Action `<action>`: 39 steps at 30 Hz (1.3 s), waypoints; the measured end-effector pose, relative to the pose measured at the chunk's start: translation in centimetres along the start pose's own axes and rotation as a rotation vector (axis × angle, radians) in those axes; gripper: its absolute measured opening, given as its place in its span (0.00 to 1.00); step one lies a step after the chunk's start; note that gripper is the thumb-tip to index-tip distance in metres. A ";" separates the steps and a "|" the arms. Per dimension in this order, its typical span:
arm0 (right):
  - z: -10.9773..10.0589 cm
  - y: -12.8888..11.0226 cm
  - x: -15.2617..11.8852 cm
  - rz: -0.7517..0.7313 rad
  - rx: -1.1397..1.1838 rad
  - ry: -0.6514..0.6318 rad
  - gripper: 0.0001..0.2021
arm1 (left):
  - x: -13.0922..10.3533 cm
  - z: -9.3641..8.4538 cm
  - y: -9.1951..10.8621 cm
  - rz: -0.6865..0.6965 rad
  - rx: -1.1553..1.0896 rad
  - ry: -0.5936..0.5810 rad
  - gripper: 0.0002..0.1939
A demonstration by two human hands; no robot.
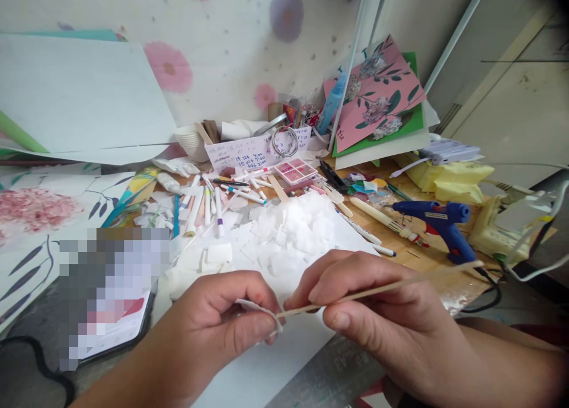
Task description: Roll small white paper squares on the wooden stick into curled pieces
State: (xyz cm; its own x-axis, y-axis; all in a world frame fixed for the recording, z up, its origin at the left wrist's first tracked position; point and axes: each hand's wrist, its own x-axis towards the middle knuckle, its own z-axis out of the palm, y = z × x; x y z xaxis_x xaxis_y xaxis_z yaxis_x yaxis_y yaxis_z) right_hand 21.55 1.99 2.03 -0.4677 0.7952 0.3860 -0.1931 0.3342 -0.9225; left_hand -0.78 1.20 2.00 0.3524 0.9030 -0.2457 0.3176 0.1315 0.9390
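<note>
Between the thumb and fingers of my left hand (pixel 231 319) is a small white piece of paper (pixel 255 306), bent at its edge. My right hand (pixel 373 313) pinches a thin wooden stick (pixel 400 284) that slants up to the right. The stick's left end meets the paper at my left fingertips; whether it is stuck there I cannot tell. Beneath both hands lies a white sheet (pixel 267 372). Just beyond them is a heap of small white tissue-like pieces (pixel 306 224).
A blue glue gun (pixel 435 218) lies at the right with its cable trailing. Several markers (pixel 219 209) and scraps sit at the centre. A phone (pixel 120 325) stands at the left, beside a flower picture (pixel 40 218). Pink flower-covered paper (pixel 377 93) leans at the back.
</note>
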 end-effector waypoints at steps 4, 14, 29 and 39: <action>0.0 0.1 0.1 -0.016 -0.014 0.002 0.06 | 0.1 0.1 -0.1 -0.012 -0.027 -0.043 0.09; -0.3 -0.2 0.0 -0.003 -0.001 -0.057 0.05 | -0.1 0.0 -0.3 -0.028 -0.043 -0.076 0.08; -0.5 -0.3 0.4 -0.112 -0.027 -0.106 0.05 | -0.1 -0.1 -0.2 -0.058 -0.028 -0.125 0.10; -1.0 -0.8 0.6 -0.192 -0.117 -0.172 0.03 | -0.3 0.2 -0.2 -0.089 -0.091 -0.111 0.06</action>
State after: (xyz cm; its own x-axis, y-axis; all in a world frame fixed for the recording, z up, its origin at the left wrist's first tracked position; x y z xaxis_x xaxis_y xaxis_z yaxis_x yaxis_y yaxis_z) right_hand 22.26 2.71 2.97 -0.5733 0.6177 0.5383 -0.1962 0.5344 -0.8221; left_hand -0.74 0.86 1.83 0.4229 0.8363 -0.3490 0.2730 0.2497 0.9291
